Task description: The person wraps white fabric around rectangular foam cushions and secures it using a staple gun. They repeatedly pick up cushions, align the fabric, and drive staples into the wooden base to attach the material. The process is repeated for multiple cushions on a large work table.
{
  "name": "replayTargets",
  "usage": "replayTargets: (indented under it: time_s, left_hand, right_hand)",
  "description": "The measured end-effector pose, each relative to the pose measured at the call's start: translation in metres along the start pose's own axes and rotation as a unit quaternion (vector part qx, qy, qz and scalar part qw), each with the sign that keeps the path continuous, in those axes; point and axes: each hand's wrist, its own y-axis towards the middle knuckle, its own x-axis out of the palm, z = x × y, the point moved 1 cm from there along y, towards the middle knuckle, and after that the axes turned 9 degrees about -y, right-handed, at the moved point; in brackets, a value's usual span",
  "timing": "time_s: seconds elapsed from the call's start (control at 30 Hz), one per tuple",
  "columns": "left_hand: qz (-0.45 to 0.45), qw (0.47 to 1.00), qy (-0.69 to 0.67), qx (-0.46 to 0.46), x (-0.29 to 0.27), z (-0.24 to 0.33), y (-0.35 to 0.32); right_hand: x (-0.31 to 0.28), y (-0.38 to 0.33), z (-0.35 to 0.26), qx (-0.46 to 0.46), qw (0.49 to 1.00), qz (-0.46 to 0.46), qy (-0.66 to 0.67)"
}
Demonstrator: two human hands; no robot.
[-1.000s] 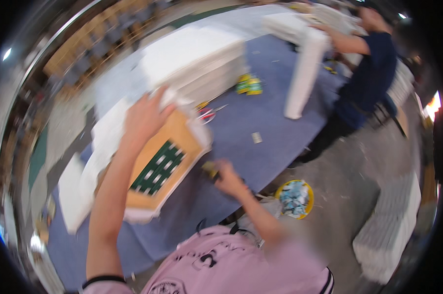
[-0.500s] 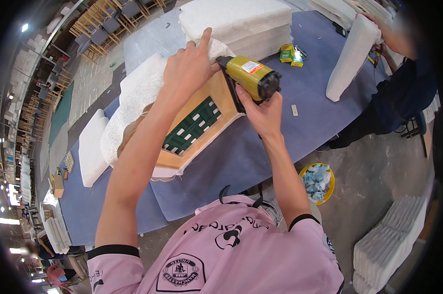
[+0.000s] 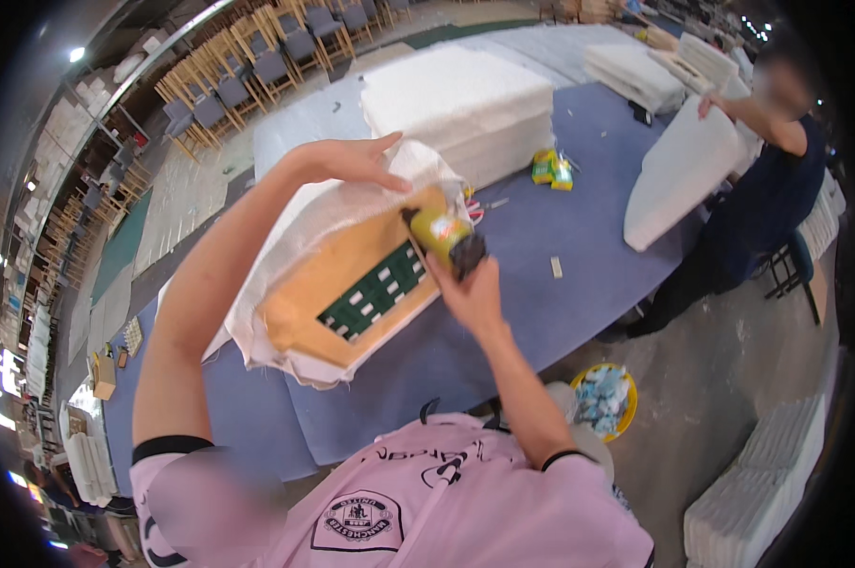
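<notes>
A seat cushion with a wooden frame (image 3: 290, 301) lies underside up on the table, green webbing (image 3: 372, 292) showing in its opening. Loose white fabric (image 3: 281, 241) rises round the frame's far and left edges. My right hand (image 3: 476, 301) is wrapped round a yellow-green staple gun (image 3: 442, 229), blurred by motion, over the frame's right end. My left hand (image 3: 352, 161) is spread at the fabric's far edge, thumb and forefinger apart. Whether its palm presses on the fabric cannot be told.
White cushions (image 3: 460, 90) are stacked behind on the blue-covered table (image 3: 579, 218). Yellow-green boxes (image 3: 552, 170) and scissors (image 3: 489, 204) lie to the right. A co-worker (image 3: 740, 218) holds a white cushion (image 3: 678, 175). A yellow bucket of scraps (image 3: 633, 405) stands on the floor.
The frame's white fabric has been spread out and now stands up along the far edge. My left hand has opened and lifted leftward; the staple gun has come nearer and left.
</notes>
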Motion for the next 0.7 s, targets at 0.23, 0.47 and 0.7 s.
replayTargets:
  time_s: [0.23,0.47,0.7]
  left_hand:
    - [0.031,0.955,-0.195,-0.221,0.018,0.011,-0.029]
    - [-0.001,0.928,-0.321,-0.189,0.014,0.004,-0.015]
    - [0.122,0.989,-0.081,0.006,0.03,-0.002,-0.019]
  right_hand:
    - [0.018,-0.028,-0.038,-0.063,0.996,-0.032,-0.063]
    - [0.023,-0.03,-0.031,-0.065,0.997,-0.026,-0.034]
    - [0.035,-0.022,-0.015,-0.005,0.997,-0.078,-0.009]
